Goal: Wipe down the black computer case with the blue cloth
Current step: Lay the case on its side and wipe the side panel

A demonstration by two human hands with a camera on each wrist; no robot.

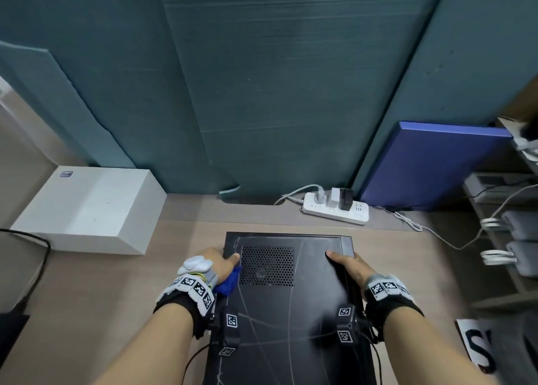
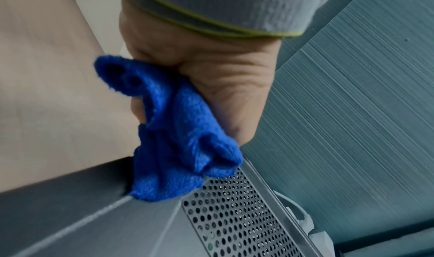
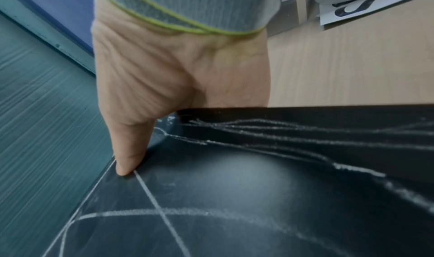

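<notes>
The black computer case (image 1: 291,303) lies flat on the wooden table, streaked with pale scratch-like lines, its perforated vent (image 1: 266,266) near the far left corner. My left hand (image 1: 221,261) sits at the case's left edge, thumb on top beside the vent, with the blue cloth (image 1: 228,282) bunched in its palm. In the left wrist view the cloth (image 2: 178,140) hangs from the fist onto the case (image 2: 94,224) next to the vent (image 2: 234,214). My right hand (image 1: 349,264) grips the right edge; its thumb (image 3: 131,145) presses on the top panel (image 3: 234,196) and the fingers are hidden down the side.
A white box (image 1: 87,213) stands at the back left and a black cable (image 1: 43,247) loops at the left edge. Behind the case lies a white power strip (image 1: 334,207). A blue board (image 1: 431,166) leans on the teal wall. Adapters with cables (image 1: 518,256) and a lettered sheet (image 1: 477,346) are at right.
</notes>
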